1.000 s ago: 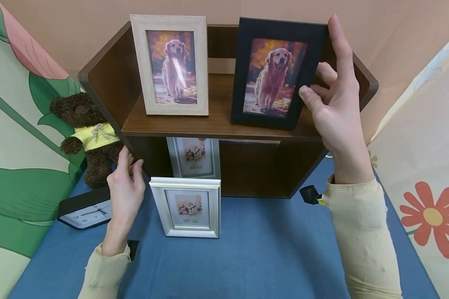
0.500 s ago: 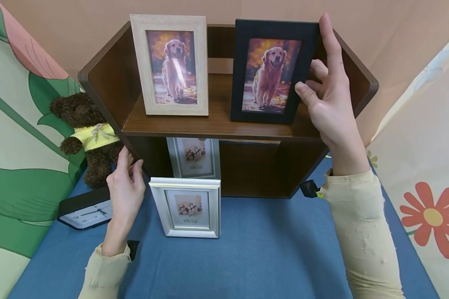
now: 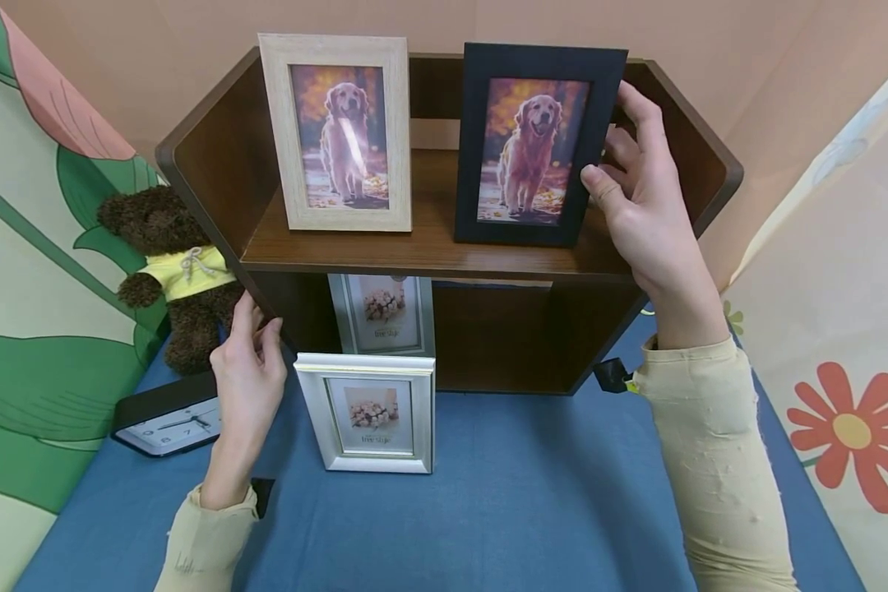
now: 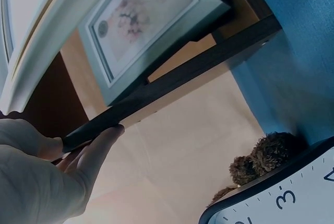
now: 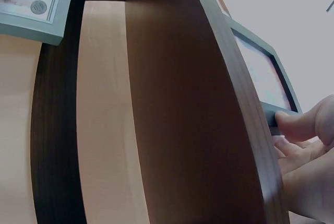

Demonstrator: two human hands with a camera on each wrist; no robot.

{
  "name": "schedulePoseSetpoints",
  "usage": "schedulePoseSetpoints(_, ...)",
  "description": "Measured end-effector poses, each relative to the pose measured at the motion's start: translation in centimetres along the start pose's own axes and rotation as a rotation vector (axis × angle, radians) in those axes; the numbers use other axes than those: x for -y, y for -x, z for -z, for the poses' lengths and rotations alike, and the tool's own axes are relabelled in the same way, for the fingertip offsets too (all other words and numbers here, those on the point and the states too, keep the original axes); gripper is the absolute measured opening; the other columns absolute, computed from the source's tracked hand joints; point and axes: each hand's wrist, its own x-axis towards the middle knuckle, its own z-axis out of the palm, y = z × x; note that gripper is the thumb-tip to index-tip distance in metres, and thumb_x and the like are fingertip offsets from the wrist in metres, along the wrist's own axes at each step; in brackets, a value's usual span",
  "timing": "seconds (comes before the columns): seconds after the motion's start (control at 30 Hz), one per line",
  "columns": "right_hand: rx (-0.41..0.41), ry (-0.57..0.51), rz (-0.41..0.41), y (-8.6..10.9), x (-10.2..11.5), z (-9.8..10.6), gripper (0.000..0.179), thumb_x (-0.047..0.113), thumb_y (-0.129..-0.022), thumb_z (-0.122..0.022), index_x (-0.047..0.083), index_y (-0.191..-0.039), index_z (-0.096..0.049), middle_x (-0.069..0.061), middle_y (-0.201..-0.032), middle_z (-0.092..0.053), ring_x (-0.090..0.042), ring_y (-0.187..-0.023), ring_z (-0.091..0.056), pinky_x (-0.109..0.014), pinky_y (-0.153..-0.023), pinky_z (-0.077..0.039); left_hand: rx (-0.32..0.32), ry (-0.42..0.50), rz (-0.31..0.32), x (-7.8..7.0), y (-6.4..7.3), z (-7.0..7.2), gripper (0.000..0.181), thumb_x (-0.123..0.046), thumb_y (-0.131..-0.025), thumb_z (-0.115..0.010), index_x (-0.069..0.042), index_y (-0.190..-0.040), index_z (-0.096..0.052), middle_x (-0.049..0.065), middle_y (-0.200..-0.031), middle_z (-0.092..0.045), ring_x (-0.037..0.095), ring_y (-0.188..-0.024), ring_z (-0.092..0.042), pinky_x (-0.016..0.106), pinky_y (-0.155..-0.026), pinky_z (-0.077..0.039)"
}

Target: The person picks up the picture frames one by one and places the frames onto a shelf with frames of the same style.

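Note:
On the upper shelf of a dark brown wooden shelf unit (image 3: 429, 263), a black picture frame (image 3: 536, 148) with a dog photo stands upright at the right. My right hand (image 3: 654, 214) holds its right edge, thumb on the front, other fingers partly hidden behind. In the right wrist view the thumb (image 5: 295, 125) presses the frame's border. My left hand (image 3: 247, 386) grips the front edge of the unit's left side panel (image 4: 172, 80), with thumb and fingers on opposite faces in the left wrist view. A pale wood picture frame (image 3: 349, 214) with a matching photo stands left of the black one.
A silver picture frame (image 3: 366, 370) stands on the blue cloth before the unit. Behind it, another silver frame (image 3: 385, 333) stands on the lower shelf. Left of the unit are a brown teddy bear (image 3: 185, 271) and a black-cased clock (image 3: 170, 423).
The black frame has shifted left and squared up on the shelf, the right hand moving with it. The right index finger has dropped from the top corner to the side. The left hand stays put.

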Motion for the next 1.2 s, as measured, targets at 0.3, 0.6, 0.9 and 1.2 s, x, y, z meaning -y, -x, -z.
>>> schedulePoseSetpoints(0.3,-0.001,-0.003,0.024,0.16,-0.45,-0.21,0.066,-0.013,-0.107,-0.046,0.014,-0.166,-0.035,-0.01,-0.156,-0.048,-0.028,-0.14,-0.051,-0.038,-0.11,-0.046,-0.013,-0.003,-0.013,0.12,0.18,0.05,0.049,0.005,-0.107,-0.057,0.0,-0.155,-0.051,0.026,-0.135,-0.069,0.048,-0.104,-0.074,-0.001,-0.085,-0.036)
schedulePoseSetpoints(0.6,0.0,-0.018,-0.035,0.28,-0.55,-0.22,0.064,-0.008,-0.109,-0.045,0.019,-0.166,-0.035,-0.012,-0.154,-0.053,-0.03,-0.137,-0.054,-0.039,-0.11,-0.051,-0.007,0.014,-0.002,0.14,0.26,0.0,0.048,0.006,-0.107,-0.057,0.0,-0.155,-0.051,0.027,-0.133,-0.07,0.048,-0.115,-0.071,0.057,-0.091,-0.06)
schedulePoseSetpoints(0.9,0.013,-0.017,-0.083,0.43,-0.86,-0.23,0.063,-0.005,-0.11,-0.046,0.018,-0.167,-0.032,-0.011,-0.157,-0.049,-0.029,-0.137,-0.051,-0.042,-0.111,-0.051,-0.021,0.031,-0.005,0.03,0.09,-0.16,0.048,0.007,-0.107,-0.058,0.0,-0.153,-0.053,0.025,-0.136,-0.069,0.047,-0.122,-0.067,0.067,-0.092,-0.055)
schedulePoseSetpoints(1.2,0.025,-0.005,-0.086,0.45,-1.01,-0.15,0.064,-0.003,-0.11,-0.047,0.019,-0.168,-0.031,-0.01,-0.157,-0.048,-0.029,-0.137,-0.051,-0.04,-0.11,-0.052,-0.022,0.026,-0.009,0.09,0.04,-0.23,0.047,0.006,-0.107,-0.058,-0.001,-0.154,-0.053,0.025,-0.136,-0.069,0.047,-0.12,-0.068,0.067,-0.091,-0.056)
